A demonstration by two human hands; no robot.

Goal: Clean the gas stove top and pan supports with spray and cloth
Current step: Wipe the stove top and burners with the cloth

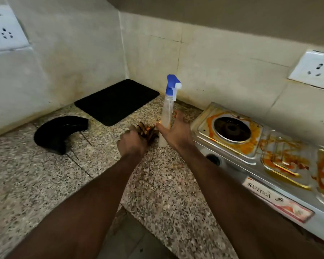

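Spray bottle [166, 116] upright on speckled counter [45, 174], blue trigger head on top, just beside left end of gas stove [251, 156]. My right hand [176, 131] open at bottle's lower half, fingers spread, thumb touching its side, no grasp. My left hand [133, 142] clenched round dark, orange-smeared thing [148, 130] just left of bottle; pan support or cloth, cannot tell. Stove top streaked orange, thick ring round burner [232, 128]. Black mat [116, 101] in corner.
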